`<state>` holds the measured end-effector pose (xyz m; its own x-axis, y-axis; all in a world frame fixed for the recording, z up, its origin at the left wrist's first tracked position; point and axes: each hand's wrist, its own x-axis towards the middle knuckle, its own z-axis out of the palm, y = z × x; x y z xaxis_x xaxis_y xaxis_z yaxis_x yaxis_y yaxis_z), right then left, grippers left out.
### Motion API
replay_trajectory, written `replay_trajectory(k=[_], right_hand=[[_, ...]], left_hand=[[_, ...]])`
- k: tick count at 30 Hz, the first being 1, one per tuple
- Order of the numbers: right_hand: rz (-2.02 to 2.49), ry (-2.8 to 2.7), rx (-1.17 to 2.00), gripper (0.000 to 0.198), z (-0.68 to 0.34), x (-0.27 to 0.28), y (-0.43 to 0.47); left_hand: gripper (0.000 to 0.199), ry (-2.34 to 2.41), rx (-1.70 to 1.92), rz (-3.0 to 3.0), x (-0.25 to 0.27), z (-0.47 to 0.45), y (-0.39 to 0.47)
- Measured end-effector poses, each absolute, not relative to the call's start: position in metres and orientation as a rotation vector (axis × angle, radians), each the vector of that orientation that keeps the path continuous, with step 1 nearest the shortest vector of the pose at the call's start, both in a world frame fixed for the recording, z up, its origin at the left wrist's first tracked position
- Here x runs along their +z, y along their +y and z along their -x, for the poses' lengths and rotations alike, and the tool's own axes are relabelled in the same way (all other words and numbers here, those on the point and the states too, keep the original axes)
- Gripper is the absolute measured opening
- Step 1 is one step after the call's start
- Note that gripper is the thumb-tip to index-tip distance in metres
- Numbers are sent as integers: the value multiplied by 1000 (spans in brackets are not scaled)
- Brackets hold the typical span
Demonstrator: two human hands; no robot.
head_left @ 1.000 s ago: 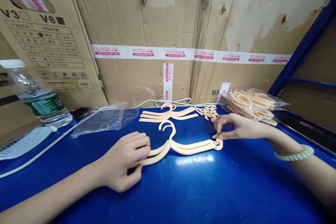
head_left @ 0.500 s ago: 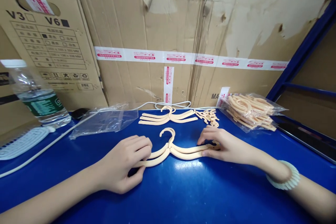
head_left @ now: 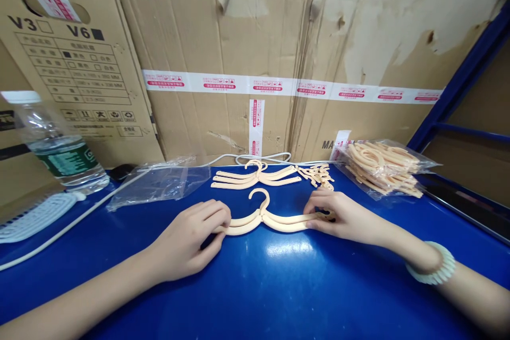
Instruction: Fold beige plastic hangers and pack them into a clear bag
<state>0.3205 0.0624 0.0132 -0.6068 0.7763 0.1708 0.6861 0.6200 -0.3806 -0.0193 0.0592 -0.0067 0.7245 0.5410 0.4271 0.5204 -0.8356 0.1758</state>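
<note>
Two cream plastic clothes hangers (head_left: 247, 226) lie one against the other in front of me, their hooks overlapping and pointing away. My left hand (head_left: 199, 234) pinches their left ends between thumb and fingers. At the right ends, my right hand (head_left: 334, 215) is closed the same way, with small hook-shaped bits showing by its fingers. Just behind is a row of several more cream hangers (head_left: 239, 178). To the right of that row is a small heap of cream hook-shaped pieces (head_left: 316, 174).
Clear bags of cream hanger parts (head_left: 382, 164) sit at the back right, beside a dark flat device (head_left: 470, 207). An empty plastic bag (head_left: 159, 180), a white cable (head_left: 91, 215), a water bottle (head_left: 64, 154) and a hairbrush (head_left: 40, 218) lie left. Cardboard (head_left: 223, 127) stands behind.
Both hands have shifted the hangers slightly away from me, the left side more. The two hangers and their hooks now line up more closely, and the right fingers have closed on the ends.
</note>
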Motion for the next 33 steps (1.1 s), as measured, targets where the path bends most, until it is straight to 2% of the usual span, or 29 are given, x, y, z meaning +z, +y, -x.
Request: replay_trajectory(k=[6,15,33], right_hand=[[1161,-2435,391,21,-323,12,67],[1222,-1780,267,28,-338,26,71],[1139,-1881,31,18,-338,27,70]], left_hand=[[14,941,798,-2889,-9,20,60],[9,1028,817,-2811,-12,22,59],[13,999,813,-2807,-12,24,61]])
